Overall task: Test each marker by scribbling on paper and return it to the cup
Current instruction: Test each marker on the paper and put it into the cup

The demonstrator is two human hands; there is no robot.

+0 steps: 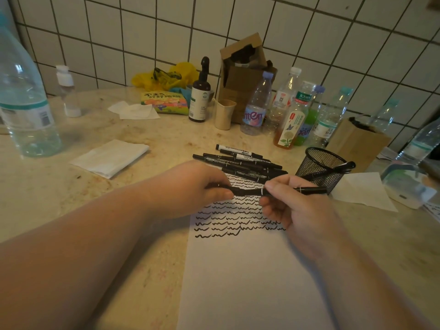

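A black marker [250,191] lies level above the white paper [250,270], which carries several rows of black wavy scribbles. My left hand [197,184] grips its left end, and my right hand [292,208] pinches its right part between thumb and fingers. Behind the hands, several black markers [242,163] lie in a loose pile at the paper's far edge. To the right stands the black mesh cup [321,167] with one marker [338,169] leaning in it.
Folded tissues lie at left [109,158] and right [364,191]. Several plastic bottles [292,115], a dark pump bottle [200,91], a beige cup [223,113] and cardboard boxes line the tiled wall. A large water bottle [23,96] stands far left.
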